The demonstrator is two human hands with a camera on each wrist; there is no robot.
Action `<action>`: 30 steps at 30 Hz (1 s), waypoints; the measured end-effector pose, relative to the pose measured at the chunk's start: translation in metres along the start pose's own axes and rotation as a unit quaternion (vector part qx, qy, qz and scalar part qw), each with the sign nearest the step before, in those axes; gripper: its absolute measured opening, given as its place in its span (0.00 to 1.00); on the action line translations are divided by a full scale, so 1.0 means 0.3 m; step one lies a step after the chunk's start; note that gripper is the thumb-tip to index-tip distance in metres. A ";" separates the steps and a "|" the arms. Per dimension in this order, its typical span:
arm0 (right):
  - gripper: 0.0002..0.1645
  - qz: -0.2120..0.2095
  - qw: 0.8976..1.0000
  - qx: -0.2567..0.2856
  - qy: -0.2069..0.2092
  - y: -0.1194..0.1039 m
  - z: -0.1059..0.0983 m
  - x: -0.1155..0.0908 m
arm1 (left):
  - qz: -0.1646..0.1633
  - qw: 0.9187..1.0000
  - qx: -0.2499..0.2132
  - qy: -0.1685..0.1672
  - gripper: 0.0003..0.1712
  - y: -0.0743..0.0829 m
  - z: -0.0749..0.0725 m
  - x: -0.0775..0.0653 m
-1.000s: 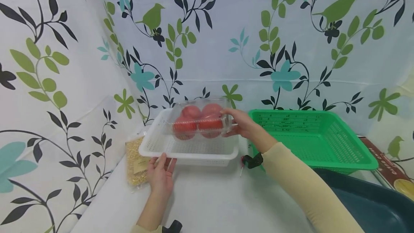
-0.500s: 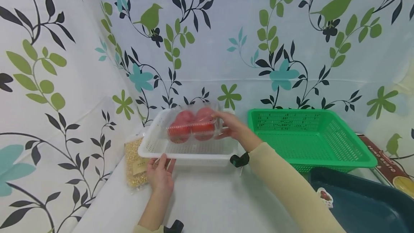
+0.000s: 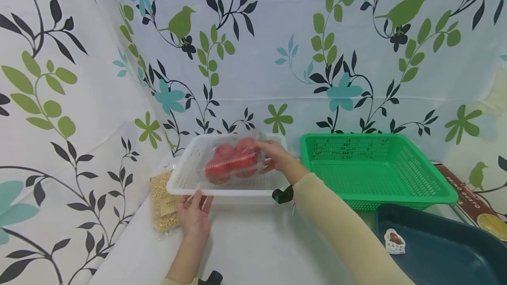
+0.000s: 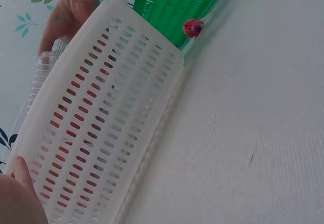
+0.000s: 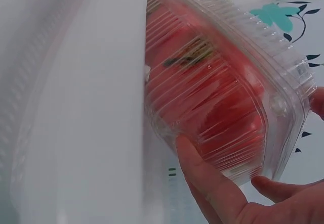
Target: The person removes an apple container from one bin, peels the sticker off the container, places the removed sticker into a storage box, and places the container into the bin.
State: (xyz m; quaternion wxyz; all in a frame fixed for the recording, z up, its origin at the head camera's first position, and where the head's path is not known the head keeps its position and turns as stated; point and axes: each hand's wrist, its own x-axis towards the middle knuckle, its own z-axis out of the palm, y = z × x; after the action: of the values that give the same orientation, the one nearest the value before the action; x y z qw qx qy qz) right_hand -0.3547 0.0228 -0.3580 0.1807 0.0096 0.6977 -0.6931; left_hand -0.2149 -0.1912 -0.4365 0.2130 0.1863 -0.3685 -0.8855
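Observation:
A clear plastic clamshell of tomatoes (image 3: 231,162) is tilted over and partly inside the white basket (image 3: 237,193). My right hand (image 3: 276,157) grips the clamshell by its right end. In the right wrist view the thumb and fingers (image 5: 212,183) hold its ridged edge, and the white basket hides part of the clamshell. My left hand (image 3: 195,217) holds the front rim of the white basket near its left corner, one digit over the rim and other fingertips hidden under it. Red shows through the basket's slots in the left wrist view.
Right of the white basket sits a green basket (image 3: 356,175). A dark blue tray (image 3: 447,245) with a small sticker-like piece (image 3: 394,242) is at lower right. A bag of yellow kernels (image 3: 163,201) lies at left. A brown box (image 3: 471,201) is partly hidden at far right.
My right hand has brought the clamshell left and lower, down into the white basket, and tilted it. The left hand stays at the basket rim. The view has shifted slightly.

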 end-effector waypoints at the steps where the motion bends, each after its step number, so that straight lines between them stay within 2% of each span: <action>1: 0.43 0.000 1.000 -0.003 0.004 0.001 0.005 0.002 | 0.000 1.000 0.002 0.000 0.15 0.000 0.000 0.000; 10: 0.47 -0.007 0.999 -0.016 0.031 0.010 0.051 0.005 | -0.005 1.000 -0.003 -0.009 0.15 -0.004 -0.004 0.002; 15: 0.46 -0.010 0.999 -0.026 0.032 0.007 0.068 -0.015 | -0.015 1.000 -0.005 -0.014 0.16 0.001 -0.002 -0.002; 22: 0.44 0.011 0.999 -0.032 0.010 -0.006 0.065 -0.019 | -0.029 0.999 -0.012 -0.015 0.16 0.008 0.003 -0.009; 30: 0.37 0.050 0.998 0.002 -0.028 -0.037 0.034 -0.010 | -0.034 0.999 -0.030 -0.002 0.16 0.015 0.003 -0.009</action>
State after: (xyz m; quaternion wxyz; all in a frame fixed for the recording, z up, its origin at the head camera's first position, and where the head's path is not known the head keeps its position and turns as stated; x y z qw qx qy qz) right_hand -0.3523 0.0132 -0.3461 0.2346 0.0255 0.6895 -0.6848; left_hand -0.2121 -0.1921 -0.4322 0.1871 0.1902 -0.3357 -0.9034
